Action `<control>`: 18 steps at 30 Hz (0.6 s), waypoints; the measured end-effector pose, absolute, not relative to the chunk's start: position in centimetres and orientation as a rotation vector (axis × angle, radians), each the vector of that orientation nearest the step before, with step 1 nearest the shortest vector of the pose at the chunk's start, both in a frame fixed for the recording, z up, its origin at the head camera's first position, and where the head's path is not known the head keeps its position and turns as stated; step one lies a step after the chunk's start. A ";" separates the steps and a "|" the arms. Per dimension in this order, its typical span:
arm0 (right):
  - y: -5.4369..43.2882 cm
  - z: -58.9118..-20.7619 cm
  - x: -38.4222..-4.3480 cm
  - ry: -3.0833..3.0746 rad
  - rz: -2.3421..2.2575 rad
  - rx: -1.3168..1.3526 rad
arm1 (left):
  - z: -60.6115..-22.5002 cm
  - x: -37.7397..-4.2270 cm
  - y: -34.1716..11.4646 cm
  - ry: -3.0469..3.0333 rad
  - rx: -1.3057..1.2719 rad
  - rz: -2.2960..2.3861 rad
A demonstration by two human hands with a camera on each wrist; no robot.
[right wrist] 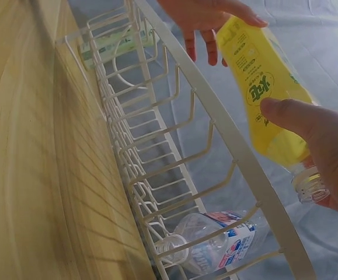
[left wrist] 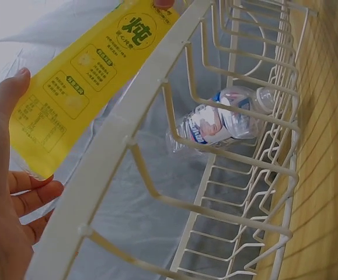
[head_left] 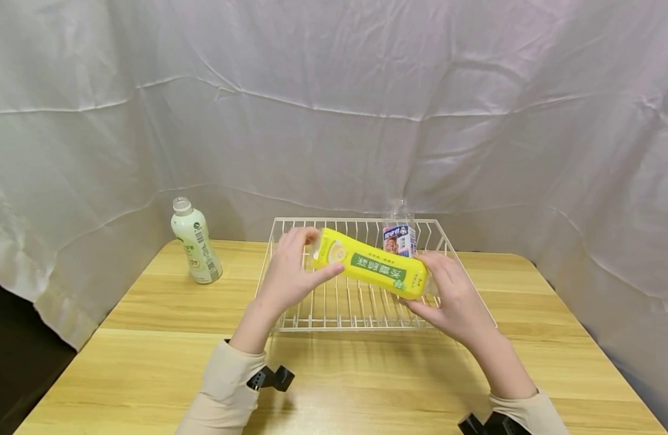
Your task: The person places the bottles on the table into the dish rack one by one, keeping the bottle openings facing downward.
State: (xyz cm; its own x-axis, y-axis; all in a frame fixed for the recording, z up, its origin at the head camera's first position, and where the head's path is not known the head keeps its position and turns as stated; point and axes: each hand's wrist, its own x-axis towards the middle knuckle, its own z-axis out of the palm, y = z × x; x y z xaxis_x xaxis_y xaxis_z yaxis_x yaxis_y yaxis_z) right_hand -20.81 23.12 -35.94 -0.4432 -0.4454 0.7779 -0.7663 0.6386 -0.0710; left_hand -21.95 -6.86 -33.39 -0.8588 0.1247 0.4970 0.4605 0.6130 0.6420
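Above the front part of a white wire rack [head_left: 334, 307], a yellow-labelled plastic bottle [head_left: 366, 266] lies slanted, its neck end lower at the right. My left hand [head_left: 290, 269] holds its base end, the thumb on the label [left wrist: 78, 96] and the fingers behind. Around the neck end grips my right hand [head_left: 456, 296], with its thumb pressed on the side. The bottle's clear, uncapped mouth [right wrist: 313, 185] pokes out beside that hand. A clear bottle [head_left: 399, 238] with a blue, white and pink label stands neck down between wires at the rack's back right.
On the wooden table [head_left: 149, 374], a pale green bottle [head_left: 197, 241] stands uncapped, left of the rack. Grey cloth [head_left: 334, 151] hangs behind the table and along both sides. Black wrist cameras [head_left: 271, 379] are strapped over the beige sleeves.
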 end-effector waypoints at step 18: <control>23.0 -36.3 -20.9 -2.150 0.524 0.931 | -32.9 -21.6 -6.8 -2.391 -0.435 -1.065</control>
